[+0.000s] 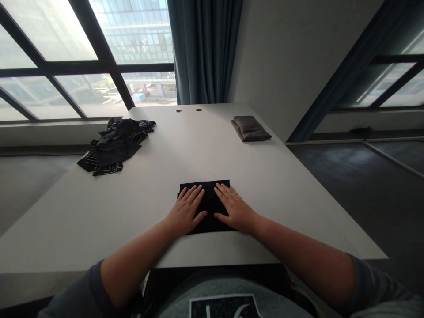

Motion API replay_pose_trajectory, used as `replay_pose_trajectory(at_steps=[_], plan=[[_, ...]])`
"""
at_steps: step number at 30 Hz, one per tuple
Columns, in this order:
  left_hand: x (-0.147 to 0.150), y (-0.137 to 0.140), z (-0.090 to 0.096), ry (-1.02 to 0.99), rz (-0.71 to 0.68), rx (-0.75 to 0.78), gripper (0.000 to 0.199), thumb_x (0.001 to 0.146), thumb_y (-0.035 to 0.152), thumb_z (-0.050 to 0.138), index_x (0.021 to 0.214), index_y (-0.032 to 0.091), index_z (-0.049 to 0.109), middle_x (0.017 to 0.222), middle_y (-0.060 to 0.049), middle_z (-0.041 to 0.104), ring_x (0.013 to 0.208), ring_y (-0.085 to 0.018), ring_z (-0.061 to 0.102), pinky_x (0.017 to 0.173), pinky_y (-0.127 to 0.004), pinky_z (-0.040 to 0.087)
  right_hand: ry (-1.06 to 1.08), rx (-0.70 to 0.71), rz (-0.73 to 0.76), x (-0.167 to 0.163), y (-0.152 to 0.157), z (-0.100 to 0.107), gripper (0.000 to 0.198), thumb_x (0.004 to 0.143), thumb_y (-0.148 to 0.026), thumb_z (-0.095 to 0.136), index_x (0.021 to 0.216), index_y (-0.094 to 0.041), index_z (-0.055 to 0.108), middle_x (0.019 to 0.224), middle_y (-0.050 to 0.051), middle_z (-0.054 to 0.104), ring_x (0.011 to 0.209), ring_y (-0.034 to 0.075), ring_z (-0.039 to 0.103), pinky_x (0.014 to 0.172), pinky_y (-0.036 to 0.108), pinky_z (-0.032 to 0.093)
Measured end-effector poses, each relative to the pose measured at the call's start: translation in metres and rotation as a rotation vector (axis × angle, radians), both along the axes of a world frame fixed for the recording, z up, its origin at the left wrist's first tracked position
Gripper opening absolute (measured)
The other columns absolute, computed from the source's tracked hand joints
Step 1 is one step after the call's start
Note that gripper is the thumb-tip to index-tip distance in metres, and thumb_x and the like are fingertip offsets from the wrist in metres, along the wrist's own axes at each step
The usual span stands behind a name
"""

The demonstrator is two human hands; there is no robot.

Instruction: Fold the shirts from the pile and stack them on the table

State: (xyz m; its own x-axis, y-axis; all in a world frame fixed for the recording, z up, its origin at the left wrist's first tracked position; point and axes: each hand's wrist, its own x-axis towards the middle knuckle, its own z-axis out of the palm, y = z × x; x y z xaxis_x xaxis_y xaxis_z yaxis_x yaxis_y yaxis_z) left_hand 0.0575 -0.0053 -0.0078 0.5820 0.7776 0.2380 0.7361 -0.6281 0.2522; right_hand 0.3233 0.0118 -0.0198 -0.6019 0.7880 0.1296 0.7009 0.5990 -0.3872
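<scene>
A folded black cloth (210, 205) lies flat near the front edge of the white table, roughly rectangular. My left hand (188, 210) rests palm down on its left part, fingers spread and pointing away from me. On the right part lies my right hand (234, 207), also flat with its fingers apart. The two thumbs point toward each other, with a strip of black fabric showing between them. Both hands cover the cloth's sides, so whether it is a garment cannot be made out.
On the white table (185, 154), a crumpled heap of dark clothes with white stripes (117, 143) lies at the left edge. A folded dark grey-brown cloth (251, 128) sits at the far right. Two round holes (198, 110) mark the far end, before a blue curtain (207, 53).
</scene>
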Motion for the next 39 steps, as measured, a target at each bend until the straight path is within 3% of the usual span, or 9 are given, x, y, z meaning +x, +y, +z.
replay_pose_trajectory(at_steps=[8, 11, 14, 16, 22, 25, 29, 33, 39], plan=[[-0.014, 0.018, -0.006, -0.174, 0.139, -0.152, 0.063, 0.106, 0.048, 0.045, 0.163, 0.022, 0.036, 0.170, -0.012, 0.037, 0.161, -0.027, 0.027, 0.132, -0.052, 0.025, 0.163, -0.051, -0.021, 0.011, 0.014, 0.000, 0.082, 0.100, -0.056, 0.058, 0.168, -0.023, 0.027, 0.172, 0.017, 0.029, 0.160, 0.033, 0.027, 0.128, 0.058, 0.029], [-0.020, 0.028, -0.012, -0.172, 0.283, -0.197, 0.063, 0.107, 0.052, 0.040, 0.162, 0.020, 0.037, 0.169, -0.013, 0.038, 0.160, -0.029, 0.028, 0.131, -0.053, 0.024, 0.151, 0.005, -0.134, 0.018, 0.027, -0.004, 0.081, 0.102, -0.063, 0.050, 0.168, -0.020, 0.030, 0.171, 0.017, 0.033, 0.161, 0.033, 0.025, 0.130, 0.059, 0.024], [-0.026, 0.037, -0.015, -0.140, 0.442, -0.211, 0.069, 0.105, 0.056, 0.044, 0.160, 0.015, 0.038, 0.168, -0.019, 0.039, 0.160, -0.034, 0.026, 0.130, -0.057, 0.023, 0.049, 0.026, -0.309, 0.023, 0.040, -0.007, 0.096, 0.094, -0.076, 0.054, 0.163, -0.011, 0.038, 0.171, 0.023, 0.028, 0.162, 0.041, 0.014, 0.130, 0.064, 0.016], [-0.028, 0.040, -0.014, -0.132, 0.452, -0.220, 0.074, 0.102, 0.057, 0.049, 0.160, 0.014, 0.037, 0.167, -0.021, 0.040, 0.160, -0.036, 0.027, 0.130, -0.058, 0.022, -0.013, -0.011, -0.362, 0.024, 0.044, -0.008, 0.099, 0.091, -0.079, 0.055, 0.157, -0.006, 0.047, 0.171, 0.027, 0.025, 0.162, 0.044, 0.010, 0.129, 0.064, 0.016], [-0.028, 0.039, -0.006, -0.252, 0.316, -0.199, 0.073, 0.098, 0.049, 0.060, 0.160, 0.020, 0.036, 0.149, -0.017, 0.058, 0.141, -0.031, 0.052, 0.123, -0.055, 0.035, 0.085, -0.106, -0.272, 0.024, 0.042, -0.004, 0.082, 0.093, -0.068, 0.062, 0.151, -0.010, 0.055, 0.167, 0.023, 0.038, 0.163, 0.039, 0.013, 0.131, 0.056, 0.023], [-0.029, 0.040, -0.004, -0.292, 0.305, -0.171, 0.072, 0.096, 0.048, 0.063, 0.158, 0.020, 0.040, 0.142, -0.015, 0.062, 0.134, -0.030, 0.057, 0.118, -0.051, 0.042, 0.237, -0.120, -0.230, 0.024, 0.037, 0.001, 0.073, 0.092, -0.055, 0.069, 0.153, -0.019, 0.049, 0.160, 0.020, 0.049, 0.156, 0.035, 0.035, 0.124, 0.055, 0.038], [-0.032, 0.044, -0.003, -0.210, 0.432, -0.136, 0.058, 0.101, 0.049, 0.055, 0.151, 0.021, 0.049, 0.143, -0.015, 0.063, 0.136, -0.032, 0.054, 0.118, -0.055, 0.039, 0.359, -0.160, -0.173, 0.022, 0.030, 0.010, 0.065, 0.093, -0.039, 0.070, 0.151, -0.026, 0.044, 0.141, 0.015, 0.066, 0.137, 0.031, 0.061, 0.110, 0.049, 0.052], [-0.034, 0.048, -0.002, -0.116, 0.513, -0.134, 0.045, 0.104, 0.048, 0.049, 0.139, 0.023, 0.062, 0.141, -0.013, 0.065, 0.131, -0.034, 0.057, 0.113, -0.055, 0.042, 0.366, -0.113, -0.130, 0.021, 0.028, 0.020, 0.068, 0.093, -0.035, 0.068, 0.156, -0.029, 0.042, 0.149, 0.012, 0.061, 0.136, 0.031, 0.061, 0.112, 0.050, 0.051], [-0.036, 0.054, -0.005, -0.129, 0.588, -0.129, 0.037, 0.101, 0.051, 0.053, 0.115, 0.022, 0.071, 0.120, -0.013, 0.071, 0.113, -0.031, 0.063, 0.104, -0.050, 0.048, 0.221, -0.089, -0.118, 0.021, 0.030, 0.020, 0.049, 0.098, -0.040, 0.062, 0.143, -0.021, 0.065, 0.151, 0.018, 0.060, 0.149, 0.035, 0.047, 0.120, 0.057, 0.042]])
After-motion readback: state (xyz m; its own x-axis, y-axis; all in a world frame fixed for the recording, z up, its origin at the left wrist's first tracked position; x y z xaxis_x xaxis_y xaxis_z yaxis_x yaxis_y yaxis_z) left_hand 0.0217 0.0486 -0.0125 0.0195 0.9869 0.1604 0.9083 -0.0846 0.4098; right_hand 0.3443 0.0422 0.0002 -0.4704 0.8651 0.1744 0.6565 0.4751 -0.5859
